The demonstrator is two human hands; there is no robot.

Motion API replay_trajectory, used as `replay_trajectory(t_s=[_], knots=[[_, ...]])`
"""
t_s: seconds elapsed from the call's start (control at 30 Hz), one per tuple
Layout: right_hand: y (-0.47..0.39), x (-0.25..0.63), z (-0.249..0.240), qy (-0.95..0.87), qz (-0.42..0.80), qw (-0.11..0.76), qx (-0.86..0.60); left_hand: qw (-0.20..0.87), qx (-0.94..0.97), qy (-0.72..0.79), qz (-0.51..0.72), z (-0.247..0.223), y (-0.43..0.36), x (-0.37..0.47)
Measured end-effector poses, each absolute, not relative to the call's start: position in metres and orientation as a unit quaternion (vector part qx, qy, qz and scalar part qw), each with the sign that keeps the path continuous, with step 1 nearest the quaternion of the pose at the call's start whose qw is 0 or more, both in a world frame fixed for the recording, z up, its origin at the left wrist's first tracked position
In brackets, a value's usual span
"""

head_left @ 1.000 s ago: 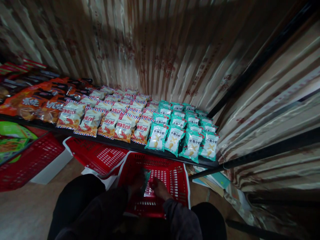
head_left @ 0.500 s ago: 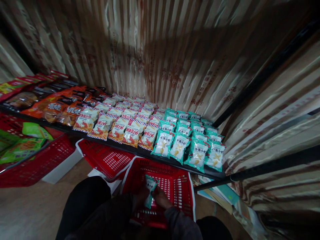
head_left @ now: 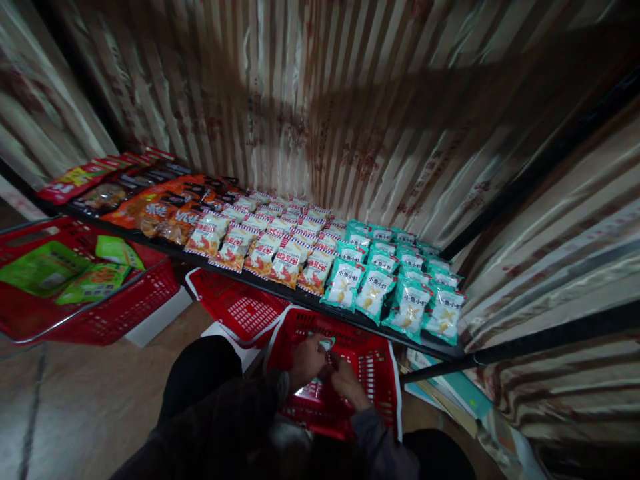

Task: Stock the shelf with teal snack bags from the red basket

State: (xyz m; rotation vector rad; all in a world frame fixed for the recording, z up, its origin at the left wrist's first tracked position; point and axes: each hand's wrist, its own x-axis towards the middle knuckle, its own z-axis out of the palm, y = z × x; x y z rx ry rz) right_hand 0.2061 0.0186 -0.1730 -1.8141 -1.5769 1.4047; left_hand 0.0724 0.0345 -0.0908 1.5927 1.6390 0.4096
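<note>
Over the front red basket [head_left: 395, 383], my left hand [head_left: 306, 363] is closed on a small teal-and-white snack bag [head_left: 327, 343]. Most of that bag is hidden behind the fingers; its top end shows above them. My right hand [head_left: 347, 381] meets the left one at the bag's right side, with its fingers closed against it. Just beyond the basket, matching teal snack bags [head_left: 376, 291] stand in rows at the right end of a black shelf [head_left: 273, 288].
White-and-orange snack bags [head_left: 290, 259] and orange packets [head_left: 157, 217] fill the shelf further left. Another red basket [head_left: 255, 313] sits partly under the shelf. A red basket at far left [head_left: 145, 303] holds green packets [head_left: 43, 268]. Black posts and a striped curtain [head_left: 280, 100] enclose the shelf.
The view has shifted left, so the shelf appears further right. My left hand has moved over the front of the snack bag, covering most of it; both hands stay together at it.
</note>
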Motion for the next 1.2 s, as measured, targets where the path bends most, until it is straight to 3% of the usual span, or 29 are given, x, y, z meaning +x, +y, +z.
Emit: replay_trajectory(t_s=[0.1,0.2,0.37,0.63,0.83,1.2], knots=[[0.026,0.205,-0.146,-0.593,0.486,0.191,-0.613,0.316,0.661,0.607,0.310,-0.088,0.047,0.065],[0.032,0.197,-0.120,-0.665,0.441,0.195,-0.571,0.149,0.694,0.516,0.480,-0.083,0.072,0.043],[0.043,0.163,-0.084,-0.713,0.386,0.255,-0.528,0.002,0.603,0.620,0.502,-0.074,0.131,-0.014],[0.088,0.096,-0.055,-0.750,0.306,0.366,-0.457,-0.021,0.565,0.705,0.427,-0.068,0.173,-0.072],[0.114,0.058,-0.048,-0.786,0.217,0.380,-0.436,-0.056,0.502,0.747,0.431,-0.069,0.176,-0.095],[0.144,0.016,-0.046,-0.834,0.129,0.350,-0.407,0.000,0.475,0.754,0.453,-0.095,0.187,-0.109]])
